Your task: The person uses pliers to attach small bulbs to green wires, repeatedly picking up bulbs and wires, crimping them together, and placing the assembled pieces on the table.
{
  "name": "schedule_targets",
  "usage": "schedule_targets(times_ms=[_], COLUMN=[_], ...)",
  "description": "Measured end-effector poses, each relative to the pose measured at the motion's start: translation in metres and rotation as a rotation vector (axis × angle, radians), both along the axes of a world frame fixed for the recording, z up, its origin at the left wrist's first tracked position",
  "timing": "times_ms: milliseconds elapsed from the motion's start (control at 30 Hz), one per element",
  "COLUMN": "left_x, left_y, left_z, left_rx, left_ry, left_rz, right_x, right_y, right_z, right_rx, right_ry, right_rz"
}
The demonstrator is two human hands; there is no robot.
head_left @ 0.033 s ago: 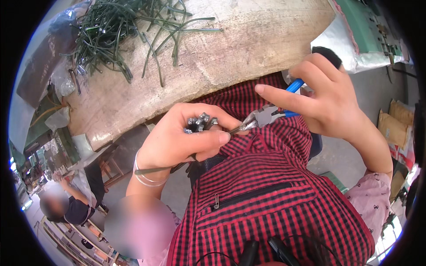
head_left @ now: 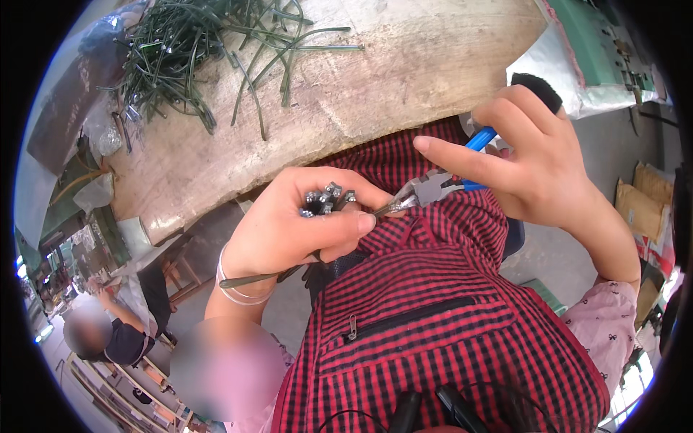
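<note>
My left hand (head_left: 278, 224) is closed around a small bundle of dark green cords with metal end pieces (head_left: 329, 196). Their loose tails come out below the palm, by the wrist. Between its thumb and index finger, one cord (head_left: 382, 211) points toward the right. Combination pliers (head_left: 433, 190) with blue handles are in my right hand (head_left: 534, 162), index finger stretched along them. The jaws meet the metal tip of that cord; whether they are fully closed on it is too small to tell. Something black wraps a finger of my right hand.
A tangled pile of dark green cords (head_left: 173, 54) lies on the worn wooden table (head_left: 404, 79) at the far left. Clear plastic bags (head_left: 101, 137) hang by its left edge. Brown packages (head_left: 642, 202) stand at the right. Another person (head_left: 119, 335) sits at the lower left.
Hardly anything differs. The loose cord tail by my left wrist has shifted very slightly; both hands and the pliers stay in place.
</note>
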State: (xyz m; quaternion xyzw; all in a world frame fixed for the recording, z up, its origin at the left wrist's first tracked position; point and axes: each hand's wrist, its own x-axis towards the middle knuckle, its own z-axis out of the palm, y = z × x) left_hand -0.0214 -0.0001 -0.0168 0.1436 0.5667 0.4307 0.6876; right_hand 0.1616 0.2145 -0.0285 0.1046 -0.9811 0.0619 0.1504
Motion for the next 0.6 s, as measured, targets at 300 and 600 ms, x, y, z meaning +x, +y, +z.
schedule_targets(times_ms=[300,600], left_x=[0.004,0.008], left_y=[0.003,-0.009], left_z=[0.015,0.0], left_rx=[-0.044,0.098], left_ry=[0.193,0.001], left_rz=[-0.078,0.101], right_x=[-0.006,0.008], right_y=[0.005,-0.007], right_z=[0.015,-0.019], right_rx=[0.16,-0.149], right_ry=[0.092,0.039], right_rz=[0.088,-0.033])
